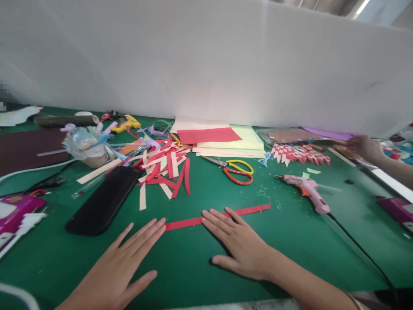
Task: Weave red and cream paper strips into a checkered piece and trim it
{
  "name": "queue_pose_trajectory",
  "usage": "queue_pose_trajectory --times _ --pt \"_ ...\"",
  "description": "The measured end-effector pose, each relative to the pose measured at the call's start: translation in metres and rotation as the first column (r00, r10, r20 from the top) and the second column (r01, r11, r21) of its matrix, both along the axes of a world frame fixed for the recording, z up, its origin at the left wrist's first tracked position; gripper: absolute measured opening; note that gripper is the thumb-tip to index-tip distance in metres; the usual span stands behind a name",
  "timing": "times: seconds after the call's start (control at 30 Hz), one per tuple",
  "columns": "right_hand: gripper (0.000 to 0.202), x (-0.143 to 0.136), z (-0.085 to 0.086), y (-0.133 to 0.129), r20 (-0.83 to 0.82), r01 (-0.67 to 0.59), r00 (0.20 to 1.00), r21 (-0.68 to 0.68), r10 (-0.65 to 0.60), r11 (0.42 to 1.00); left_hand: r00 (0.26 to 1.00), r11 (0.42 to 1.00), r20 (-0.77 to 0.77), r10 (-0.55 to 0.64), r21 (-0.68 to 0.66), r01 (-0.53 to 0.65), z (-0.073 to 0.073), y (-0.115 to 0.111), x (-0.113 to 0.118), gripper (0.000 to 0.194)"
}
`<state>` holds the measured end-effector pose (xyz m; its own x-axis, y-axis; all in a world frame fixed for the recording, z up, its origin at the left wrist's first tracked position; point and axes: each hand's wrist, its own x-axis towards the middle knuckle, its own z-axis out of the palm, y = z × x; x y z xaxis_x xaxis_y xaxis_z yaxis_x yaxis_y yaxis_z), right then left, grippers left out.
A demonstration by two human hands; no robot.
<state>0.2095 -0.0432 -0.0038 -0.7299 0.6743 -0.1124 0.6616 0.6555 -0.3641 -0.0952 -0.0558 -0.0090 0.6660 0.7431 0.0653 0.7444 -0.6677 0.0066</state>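
A long red paper strip [183,223] lies flat on the green tabletop, slanting slightly up to the right. My left hand [129,260] rests flat with its fingertips on the strip's left end, thumb spread away. Across the strip's middle lie the fingers of my right hand [237,245], stretched out and pressing it down; its right end sticks out beyond them. Behind the hands is a loose heap of red and cream paper strips [167,168]. Scissors [230,168] with one yellow and one red handle lie partly open near the heap.
A black phone [105,200] lies left, near a plastic-wrapped bundle [87,144]. A pink glue gun [306,189] with a trailing cord is right, before a red-and-white woven paper piece [300,154]. Coloured sheets [209,135] lie at the back. Another person's hand [366,148] reaches in from the right.
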Motion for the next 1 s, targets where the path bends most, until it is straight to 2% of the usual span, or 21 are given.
queue_pose_trajectory --times 0.07,0.17,0.33,0.5,0.67,0.8,0.9,1.0 --pt "0.068 0.018 -0.001 -0.003 0.031 0.039 0.999 0.018 -0.040 0.999 1.000 1.000 0.019 0.014 -0.016 -0.014 -0.001 0.000 0.000 0.071" --pt "0.065 0.043 -0.004 -0.008 0.077 0.098 0.992 0.075 -0.104 0.992 0.999 0.999 0.029 -0.028 -0.029 0.029 -0.001 0.002 -0.002 0.071" --pt "0.065 0.084 -0.011 -0.017 0.146 0.186 0.966 0.191 -0.215 0.964 0.999 0.999 0.012 -0.048 0.013 0.048 0.003 0.003 -0.001 0.073" --pt "0.067 0.110 -0.013 -0.022 0.203 0.255 0.932 0.220 -0.300 0.942 0.999 0.999 0.024 -0.040 0.001 0.040 0.005 0.003 0.000 0.072" --pt "0.066 0.114 -0.013 -0.023 0.202 0.243 0.937 0.208 -0.285 0.947 0.998 0.997 0.018 -0.055 0.059 0.053 0.004 0.003 -0.002 0.067" --pt "0.062 0.111 -0.010 -0.020 0.186 0.260 0.935 0.219 -0.302 0.941 0.996 0.983 -0.006 -0.087 0.163 0.087 -0.004 0.006 -0.003 0.057" --pt "0.046 0.098 -0.001 -0.009 0.136 0.281 0.937 0.253 -0.322 0.926 0.997 0.972 0.014 -0.077 0.223 0.072 -0.010 0.018 0.009 0.047" --pt "0.035 0.071 0.007 0.009 0.052 0.254 0.959 0.275 -0.278 0.927 0.999 0.991 0.018 -0.028 0.129 0.025 -0.007 0.036 0.034 0.039"
